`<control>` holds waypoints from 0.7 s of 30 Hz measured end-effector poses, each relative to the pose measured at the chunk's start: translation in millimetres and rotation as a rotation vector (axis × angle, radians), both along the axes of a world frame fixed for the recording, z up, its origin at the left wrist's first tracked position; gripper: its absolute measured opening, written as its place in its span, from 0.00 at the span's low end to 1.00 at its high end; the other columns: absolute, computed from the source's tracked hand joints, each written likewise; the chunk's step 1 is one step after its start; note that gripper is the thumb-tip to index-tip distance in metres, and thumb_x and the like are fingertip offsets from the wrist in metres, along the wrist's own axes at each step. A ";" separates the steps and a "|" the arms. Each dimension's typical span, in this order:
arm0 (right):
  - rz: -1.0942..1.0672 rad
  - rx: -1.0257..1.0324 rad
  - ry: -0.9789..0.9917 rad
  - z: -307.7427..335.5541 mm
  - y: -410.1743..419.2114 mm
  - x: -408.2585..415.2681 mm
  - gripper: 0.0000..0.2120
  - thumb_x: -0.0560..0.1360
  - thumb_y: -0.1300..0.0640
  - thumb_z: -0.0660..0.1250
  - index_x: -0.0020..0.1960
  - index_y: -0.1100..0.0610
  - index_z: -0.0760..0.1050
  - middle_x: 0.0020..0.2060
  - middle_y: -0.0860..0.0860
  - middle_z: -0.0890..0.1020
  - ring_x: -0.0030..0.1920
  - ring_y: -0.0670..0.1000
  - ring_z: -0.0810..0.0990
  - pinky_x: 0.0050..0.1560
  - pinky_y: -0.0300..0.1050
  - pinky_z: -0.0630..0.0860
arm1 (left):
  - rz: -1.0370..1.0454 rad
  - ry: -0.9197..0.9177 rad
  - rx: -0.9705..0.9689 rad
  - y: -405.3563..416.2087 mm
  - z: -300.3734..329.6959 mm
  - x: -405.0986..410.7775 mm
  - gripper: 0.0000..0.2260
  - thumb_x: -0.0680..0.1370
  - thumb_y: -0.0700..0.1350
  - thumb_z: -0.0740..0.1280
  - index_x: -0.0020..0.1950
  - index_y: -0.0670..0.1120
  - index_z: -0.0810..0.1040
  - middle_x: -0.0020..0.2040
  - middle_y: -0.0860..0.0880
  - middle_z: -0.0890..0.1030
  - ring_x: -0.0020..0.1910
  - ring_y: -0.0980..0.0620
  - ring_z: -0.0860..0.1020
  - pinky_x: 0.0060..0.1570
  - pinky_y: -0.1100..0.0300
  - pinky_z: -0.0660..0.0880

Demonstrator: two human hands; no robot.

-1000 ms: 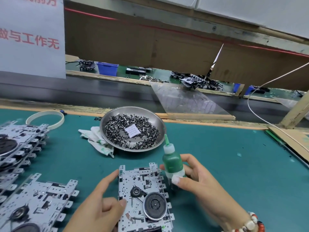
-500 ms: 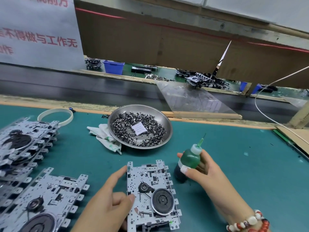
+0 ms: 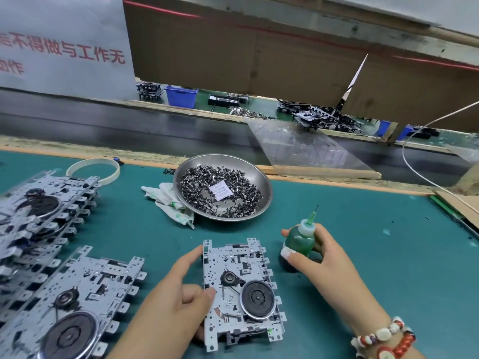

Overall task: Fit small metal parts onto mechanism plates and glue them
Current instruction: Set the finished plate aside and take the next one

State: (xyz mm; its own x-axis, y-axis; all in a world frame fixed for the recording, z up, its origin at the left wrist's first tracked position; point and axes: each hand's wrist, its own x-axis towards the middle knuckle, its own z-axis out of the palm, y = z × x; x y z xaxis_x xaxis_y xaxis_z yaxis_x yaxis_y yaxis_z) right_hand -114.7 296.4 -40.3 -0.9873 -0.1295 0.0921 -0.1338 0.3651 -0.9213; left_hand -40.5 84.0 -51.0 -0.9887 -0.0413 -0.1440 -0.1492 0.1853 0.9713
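Gluing looks finished: right hand [image 3: 315,251] fingers grip the green glue bottle [image 3: 300,242] near the desk [image 3: 363,229]; left hand [image 3: 178,294] pinches the mechanism plate [image 3: 238,288]. Next, probably set the bottle down.

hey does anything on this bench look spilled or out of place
A few small metal parts lie loose on the mat just outside the steel dish's left rim. A crumpled cloth is tucked under that side. Nothing else stands out.

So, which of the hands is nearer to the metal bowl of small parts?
Right. The right hand, holding the green glue bottle, sits just below the bowl at its right edge. The left hand rests lower, on the plate.
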 end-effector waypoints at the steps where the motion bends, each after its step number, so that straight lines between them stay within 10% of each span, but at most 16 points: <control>1: -0.020 0.056 0.024 -0.3 -0.5 0.1 0.10 0.68 0.55 0.72 0.46 0.45 0.74 0.45 0.38 0.83 0.44 0.42 0.81 0.44 0.31 0.75 | 0.001 0.000 0.005 0.2 0.7 0.2 0.24 0.77 0.39 0.63 0.67 0.60 0.62 0.19 0.54 0.70 0.19 0.61 0.68 0.23 0.74 0.62; 5: -0.072 0.234 0.067 -0.8 -1.9 1.1 0.12 0.67 0.48 0.72 0.46 0.43 0.71 0.44 0.47 0.80 0.49 0.52 0.77 0.50 0.45 0.73 | -0.004 -0.006 0.040 -0.7 -0.1 0.0 0.24 0.77 0.38 0.63 0.67 0.59 0.62 0.19 0.54 0.70 0.19 0.61 0.68 0.23 0.73 0.62; 10: 0.013 0.207 -0.044 3.5 7.5 2.8 0.23 0.68 0.48 0.73 0.54 0.33 0.64 0.53 0.37 0.72 0.58 0.35 0.66 0.48 0.22 0.63 | 0.012 -0.004 0.108 -4.5 -2.4 -0.9 0.25 0.76 0.36 0.65 0.68 0.55 0.64 0.20 0.54 0.67 0.20 0.59 0.64 0.24 0.73 0.61; 13: 0.021 0.124 -0.052 13.3 21.1 5.9 0.26 0.69 0.54 0.73 0.58 0.35 0.64 0.57 0.34 0.71 0.59 0.32 0.66 0.49 0.27 0.66 | 0.041 0.002 0.169 -7.1 4.3 2.3 0.25 0.75 0.34 0.64 0.69 0.52 0.65 0.19 0.54 0.66 0.19 0.59 0.62 0.22 0.73 0.60; 21: -0.171 -0.283 0.105 34.9 5.5 54.1 0.10 0.72 0.70 0.65 0.42 0.56 0.74 0.31 0.50 0.75 0.26 0.41 0.71 0.29 0.29 0.70 | 0.084 0.154 0.213 -7.4 40.1 16.3 0.26 0.75 0.36 0.64 0.68 0.56 0.65 0.20 0.53 0.66 0.20 0.57 0.62 0.23 0.73 0.62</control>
State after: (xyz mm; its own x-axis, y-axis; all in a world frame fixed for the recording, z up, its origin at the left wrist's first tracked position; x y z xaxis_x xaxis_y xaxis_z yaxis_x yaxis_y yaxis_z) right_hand -60.6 302.0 -5.4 -0.9757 0.0823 0.2030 -0.1922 0.1222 -0.9737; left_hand -24.2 76.6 -10.9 -0.9940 -0.1090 -0.0066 -0.0031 -0.0324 0.9995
